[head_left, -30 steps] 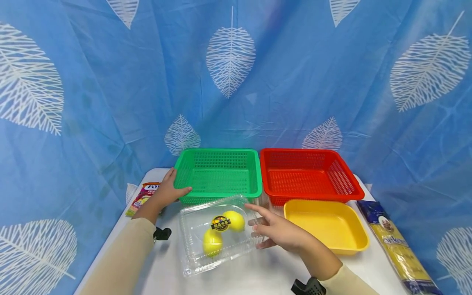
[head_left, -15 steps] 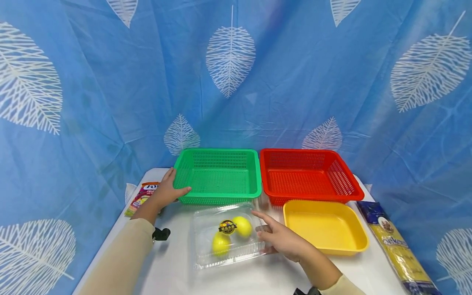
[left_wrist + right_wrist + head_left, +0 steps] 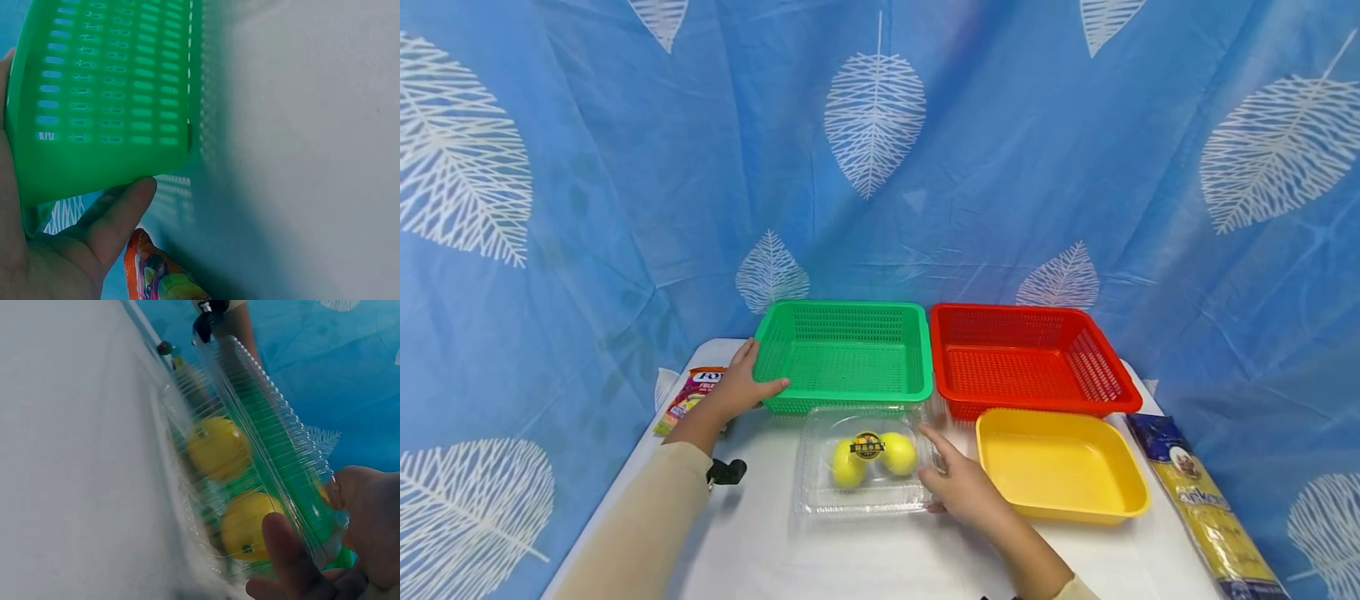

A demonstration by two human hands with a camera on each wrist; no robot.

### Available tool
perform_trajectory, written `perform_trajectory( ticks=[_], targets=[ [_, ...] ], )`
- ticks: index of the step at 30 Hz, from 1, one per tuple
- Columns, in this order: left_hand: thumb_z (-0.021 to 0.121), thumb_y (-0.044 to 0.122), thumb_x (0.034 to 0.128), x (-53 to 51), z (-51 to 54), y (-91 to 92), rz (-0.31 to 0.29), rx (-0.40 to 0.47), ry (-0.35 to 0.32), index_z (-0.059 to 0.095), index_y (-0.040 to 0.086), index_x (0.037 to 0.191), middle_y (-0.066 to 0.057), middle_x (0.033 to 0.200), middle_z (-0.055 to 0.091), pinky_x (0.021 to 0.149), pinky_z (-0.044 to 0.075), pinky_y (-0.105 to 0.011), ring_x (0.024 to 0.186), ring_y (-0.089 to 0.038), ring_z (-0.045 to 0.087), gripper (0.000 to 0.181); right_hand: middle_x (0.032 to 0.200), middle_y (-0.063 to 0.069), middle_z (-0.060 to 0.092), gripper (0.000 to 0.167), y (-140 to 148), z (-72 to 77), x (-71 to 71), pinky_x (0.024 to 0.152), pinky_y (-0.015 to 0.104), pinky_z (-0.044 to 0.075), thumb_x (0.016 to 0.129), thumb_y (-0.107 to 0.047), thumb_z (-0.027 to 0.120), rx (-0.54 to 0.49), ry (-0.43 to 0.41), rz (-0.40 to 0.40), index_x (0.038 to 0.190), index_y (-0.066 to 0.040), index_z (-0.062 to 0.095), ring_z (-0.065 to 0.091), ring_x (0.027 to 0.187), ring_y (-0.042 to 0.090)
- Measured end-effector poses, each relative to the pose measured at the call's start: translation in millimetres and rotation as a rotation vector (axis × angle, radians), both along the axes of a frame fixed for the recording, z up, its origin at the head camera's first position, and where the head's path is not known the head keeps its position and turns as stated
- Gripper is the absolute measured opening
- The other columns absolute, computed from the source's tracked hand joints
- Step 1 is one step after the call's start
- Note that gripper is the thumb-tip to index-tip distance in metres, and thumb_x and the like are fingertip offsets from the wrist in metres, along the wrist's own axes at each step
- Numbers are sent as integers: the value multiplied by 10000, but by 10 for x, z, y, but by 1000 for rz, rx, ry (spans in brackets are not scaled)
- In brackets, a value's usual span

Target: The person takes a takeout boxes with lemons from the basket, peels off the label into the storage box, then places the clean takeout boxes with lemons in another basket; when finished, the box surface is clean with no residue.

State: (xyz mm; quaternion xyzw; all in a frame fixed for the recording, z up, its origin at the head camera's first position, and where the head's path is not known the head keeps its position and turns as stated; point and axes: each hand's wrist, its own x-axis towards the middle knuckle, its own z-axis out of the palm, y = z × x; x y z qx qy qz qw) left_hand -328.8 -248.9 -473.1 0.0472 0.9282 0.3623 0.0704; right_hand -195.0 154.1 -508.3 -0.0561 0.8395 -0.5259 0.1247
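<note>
A clear plastic clamshell box (image 3: 880, 502) lies in front of the green basket (image 3: 850, 395). Through its lid show two lemons, one to the left (image 3: 848, 465) and one to the right (image 3: 898, 454), and a dark label (image 3: 867, 446). My right hand (image 3: 964, 490) holds the box by its right end, with fingers and thumb around that edge in the right wrist view. Whether the box touches the table cannot be told. My left hand (image 3: 739, 390) rests on the green basket's front left corner, its fingers along the outside and thumb stretched out straight.
A red basket (image 3: 1033, 398) stands right of the green one. In front of it sits a yellow tub (image 3: 1067, 508). A yellow and blue packet (image 3: 1213, 512) lies at the table's right edge, and a colourful packet (image 3: 688, 396) lies behind my left arm.
The clamshell box has gone from tilted to level, moving right and away from me, closer to the green basket, with my right hand on it. My left hand stays at the basket's corner.
</note>
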Motion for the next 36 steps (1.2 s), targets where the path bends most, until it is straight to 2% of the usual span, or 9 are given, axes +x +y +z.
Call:
perform_trajectory(
  ticks=[4, 9, 13, 16, 18, 22, 26, 31, 36],
  targets=[
    [677, 571, 959, -47, -8, -24, -5, 0, -2, -59, 48, 1670, -191, 1748, -134, 1175, 264, -756, 1572, -554, 53, 1149, 1561, 359, 428, 743, -19, -7, -5, 525, 360, 597, 984, -283, 677, 65, 35, -12, 1634, -399, 338, 652, 512, 200],
    [691, 607, 936, 19, 26, 32, 53, -103, 50, 0, 73, 1684, -256, 1727, -130, 1119, 302, -798, 1535, -619, 90, 1150, 1559, 361, 429, 729, -28, -38, 7, 514, 368, 600, 990, -283, 682, 62, 30, -21, 1632, -382, 351, 663, 534, 207],
    [668, 496, 989, 302, 78, 217, 168, -90, 278, 325, 44, 1620, -277, 1694, 134, 1098, 343, -779, 1497, -586, 213, 848, 1511, 419, 443, 690, -42, -50, 2, 524, 365, 612, 985, -286, 686, 52, 12, -28, 1601, -356, 385, 706, 698, 231],
    [610, 298, 1044, 588, 7, 403, 208, 50, 451, 599, 24, 1388, -220, 1525, 454, 1089, 401, -687, 1402, -459, 417, 440, 1510, 425, 433, 669, -52, -53, -8, 525, 367, 615, 978, -282, 686, 56, 3, -28, 1576, -339, 390, 721, 790, 249],
    [576, 216, 1063, 762, -80, 517, 204, 159, 481, 675, 34, 1253, -159, 1375, 588, 1084, 460, -594, 1307, -359, 533, 282, 1517, 426, 422, 663, -57, -55, -14, 528, 371, 617, 974, -277, 683, 53, -4, -28, 1565, -334, 389, 721, 803, 260],
    [530, 185, 1093, 957, -307, 682, 150, 365, 352, 664, 54, 1259, -101, 1277, 648, 1000, 563, -390, 1197, -277, 633, 250, 1522, 424, 420, 650, -65, -57, -13, 538, 365, 621, 975, -280, 678, 48, -8, -31, 1553, -338, 386, 721, 807, 266],
    [490, 144, 1100, 1001, -520, 782, 55, 558, 226, 509, 42, 1459, -188, 1502, 486, 1078, 509, -464, 1373, -408, 514, 373, 1513, 410, 443, 642, -81, -60, -10, 553, 345, 624, 971, -269, 678, 42, -1, -55, 1543, -346, 395, 733, 846, 294],
    [488, 152, 1079, 1023, -675, 855, 18, 669, 47, 269, 223, 1634, -201, 1734, 91, 1204, 188, -756, 1579, -520, 122, 601, 1470, 360, 529, 618, -87, -68, -26, 640, 402, 627, 969, -302, 686, 96, 54, -83, 1520, -387, 421, 719, 1054, 414],
    [464, 105, 1027, 1055, -766, 866, -18, 709, -85, 101, 374, 1673, -114, 1763, -125, 1174, -63, -793, 1591, -491, -138, 789, 1400, 286, 629, 607, -80, -81, -19, 822, 579, 568, 961, -344, 698, 178, 121, -80, 1512, -373, 444, 641, 1243, 485]
  ],
)
